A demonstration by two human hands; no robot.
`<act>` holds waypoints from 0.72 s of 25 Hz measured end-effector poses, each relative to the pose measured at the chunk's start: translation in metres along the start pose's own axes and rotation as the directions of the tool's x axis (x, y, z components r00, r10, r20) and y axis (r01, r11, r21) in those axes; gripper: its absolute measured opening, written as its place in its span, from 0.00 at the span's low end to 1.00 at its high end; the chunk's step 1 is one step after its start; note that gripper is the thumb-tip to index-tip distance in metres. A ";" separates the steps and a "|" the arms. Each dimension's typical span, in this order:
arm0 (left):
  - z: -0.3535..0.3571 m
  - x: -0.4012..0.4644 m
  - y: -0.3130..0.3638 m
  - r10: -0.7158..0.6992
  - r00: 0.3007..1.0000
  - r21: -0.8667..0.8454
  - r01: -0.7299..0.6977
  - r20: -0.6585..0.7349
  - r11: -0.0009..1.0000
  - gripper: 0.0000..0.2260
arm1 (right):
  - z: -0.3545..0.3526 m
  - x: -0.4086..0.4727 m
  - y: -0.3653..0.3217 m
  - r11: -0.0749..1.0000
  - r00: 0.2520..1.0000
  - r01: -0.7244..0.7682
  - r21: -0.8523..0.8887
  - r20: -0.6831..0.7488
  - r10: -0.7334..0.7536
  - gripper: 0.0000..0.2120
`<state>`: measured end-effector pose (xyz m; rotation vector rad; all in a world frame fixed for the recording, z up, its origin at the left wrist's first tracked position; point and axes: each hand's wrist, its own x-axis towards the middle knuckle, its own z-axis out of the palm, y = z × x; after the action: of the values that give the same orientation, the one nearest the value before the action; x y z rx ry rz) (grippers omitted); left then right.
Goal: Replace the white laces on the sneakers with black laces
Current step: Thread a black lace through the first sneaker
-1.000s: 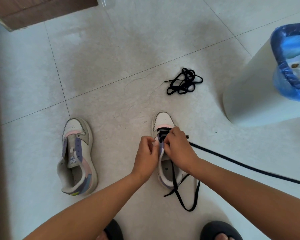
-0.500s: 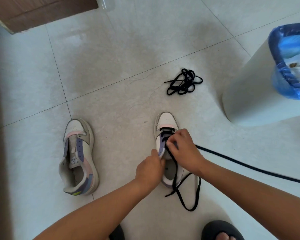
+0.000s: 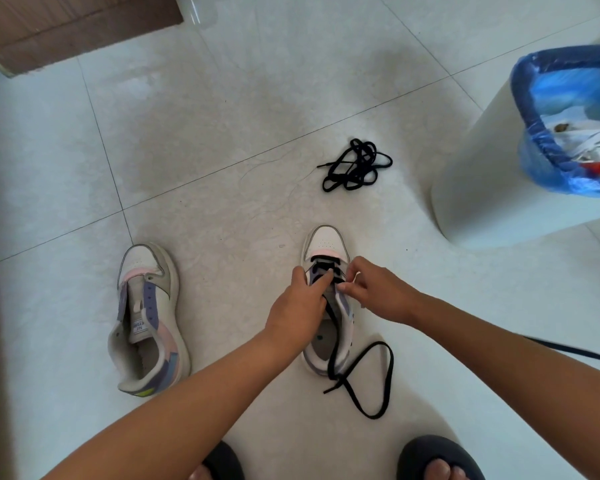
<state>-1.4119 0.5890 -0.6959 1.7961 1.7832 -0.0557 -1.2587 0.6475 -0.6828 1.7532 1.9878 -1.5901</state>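
Threading the black lace (image 3: 359,372) up the right-hand sneaker (image 3: 328,306) is the step in hand, judging by the single black bar across the lowest eyelets near the toe. The left hand (image 3: 298,311) rests on the shoe's left side, its fingers curled over the eyelet flap to steady it. The right hand (image 3: 378,294) is bunched at the right flap with fingertips pinched together — apparently on the lace, though the lace itself is hidden there. One loose end loops on the floor (image 3: 222,116) beside the heel; another stretch runs off behind the right forearm.

To do this well, I would keep the flap pulled outward so the eyelet opens, feed the tip straight through, and draw both sides to equal length before crossing — otherwise the ends will not match at the top.

The other sneaker (image 3: 148,317) lies well to the left, unlaced. A second black lace (image 3: 355,166) sits bundled beyond the toe. White laces (image 3: 593,140) seem to lie in the bin (image 3: 482,161).
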 end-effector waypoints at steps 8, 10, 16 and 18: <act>-0.001 0.001 -0.020 0.070 0.973 -0.068 -0.088 -0.222 0.994 0.19 | -0.033 -0.047 0.032 0.877 0.989 -0.144 0.458 0.097 0.112 0.11; -0.001 0.002 -0.029 0.115 0.951 -0.038 -0.131 -0.285 0.991 0.13 | -0.040 -0.057 0.038 0.903 0.993 -0.069 0.425 -0.059 0.104 0.09; -0.021 0.004 -0.026 0.063 0.988 0.064 -0.055 -0.139 0.996 0.16 | -0.035 -0.068 0.040 0.984 0.991 0.012 0.179 -0.137 0.012 0.07; -0.029 0.012 -0.017 0.091 0.991 0.065 -0.084 -0.102 0.994 0.14 | -0.033 -0.068 0.036 0.970 0.998 -0.015 0.241 -0.052 0.029 0.07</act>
<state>-1.4372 0.6106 -0.6841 1.9506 1.7896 0.0211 -1.1889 0.6163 -0.6486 1.9129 1.8569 -1.8641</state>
